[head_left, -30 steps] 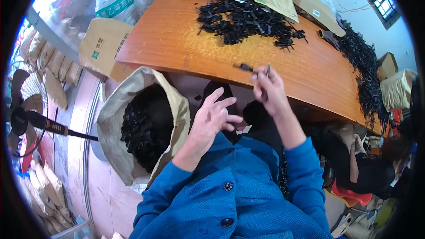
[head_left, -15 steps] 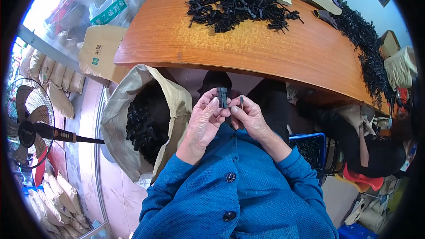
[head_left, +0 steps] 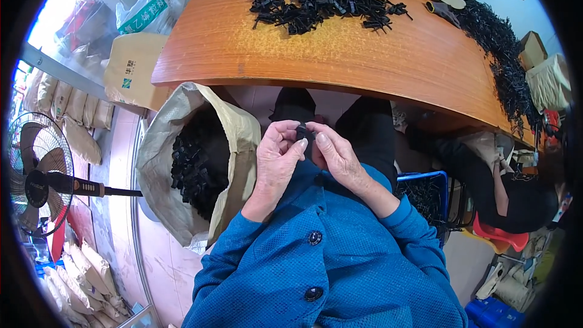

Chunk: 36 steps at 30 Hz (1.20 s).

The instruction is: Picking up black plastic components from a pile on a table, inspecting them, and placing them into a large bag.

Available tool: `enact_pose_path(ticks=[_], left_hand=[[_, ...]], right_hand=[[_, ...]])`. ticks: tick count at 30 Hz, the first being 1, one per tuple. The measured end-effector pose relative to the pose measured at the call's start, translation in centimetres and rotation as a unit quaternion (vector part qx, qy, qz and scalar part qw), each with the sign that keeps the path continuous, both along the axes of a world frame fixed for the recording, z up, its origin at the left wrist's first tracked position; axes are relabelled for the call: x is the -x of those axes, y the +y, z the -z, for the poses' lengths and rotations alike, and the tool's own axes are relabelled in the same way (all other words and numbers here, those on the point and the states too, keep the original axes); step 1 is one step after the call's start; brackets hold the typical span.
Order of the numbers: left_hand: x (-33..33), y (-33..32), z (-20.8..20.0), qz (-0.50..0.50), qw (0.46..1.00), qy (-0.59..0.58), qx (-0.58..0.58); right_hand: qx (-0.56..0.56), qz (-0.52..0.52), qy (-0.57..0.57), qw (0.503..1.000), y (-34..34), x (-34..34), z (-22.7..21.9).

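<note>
My left hand [head_left: 276,158] and my right hand [head_left: 336,157] meet over my lap, below the edge of the wooden table [head_left: 340,54]. Both pinch one small black plastic part [head_left: 302,131] between their fingertips; most of it is hidden by the fingers. A heap of similar black parts [head_left: 322,3] lies on the far side of the table. To my left stands an open tan sack [head_left: 237,140] with more black parts [head_left: 191,167] inside. My sleeves are blue.
A long ridge of black parts [head_left: 507,64] runs along the table's right end. Another person [head_left: 498,188] sits at the right near a blue crate [head_left: 425,194]. A standing fan [head_left: 36,182], stacked sacks and a cardboard box [head_left: 130,73] are at the left.
A second ago my right hand reached up to the table edge with a part. Both hands have come down together over my lap and now close tightly on the part.
</note>
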State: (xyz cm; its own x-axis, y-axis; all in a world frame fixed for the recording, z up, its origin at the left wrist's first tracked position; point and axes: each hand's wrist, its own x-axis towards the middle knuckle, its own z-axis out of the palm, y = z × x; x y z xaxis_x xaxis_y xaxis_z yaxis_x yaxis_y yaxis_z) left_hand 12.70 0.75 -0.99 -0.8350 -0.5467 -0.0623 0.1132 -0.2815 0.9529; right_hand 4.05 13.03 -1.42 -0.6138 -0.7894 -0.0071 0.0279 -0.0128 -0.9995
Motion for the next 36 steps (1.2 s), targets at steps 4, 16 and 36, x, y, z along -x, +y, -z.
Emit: enact_pose_path(ticks=[4, 16, 36], left_hand=[[-0.1, 0.1, 0.5, -0.003, 0.996, -0.017, 0.084], [-0.2, 0.5, 1.5, -0.04, 0.959, -0.025, 0.28], [-0.6, -2.0, -0.3, 0.016, 0.999, 0.011, -0.032]], right_hand=[[-0.018, -0.032, -0.001, 0.999, -0.3, -0.3, -0.3], [-0.043, -0.003, 0.014, 0.999, -0.5, -0.6, 0.4], [-0.005, -0.019, -0.056, 0.998, -0.2, 0.6, 0.3]])
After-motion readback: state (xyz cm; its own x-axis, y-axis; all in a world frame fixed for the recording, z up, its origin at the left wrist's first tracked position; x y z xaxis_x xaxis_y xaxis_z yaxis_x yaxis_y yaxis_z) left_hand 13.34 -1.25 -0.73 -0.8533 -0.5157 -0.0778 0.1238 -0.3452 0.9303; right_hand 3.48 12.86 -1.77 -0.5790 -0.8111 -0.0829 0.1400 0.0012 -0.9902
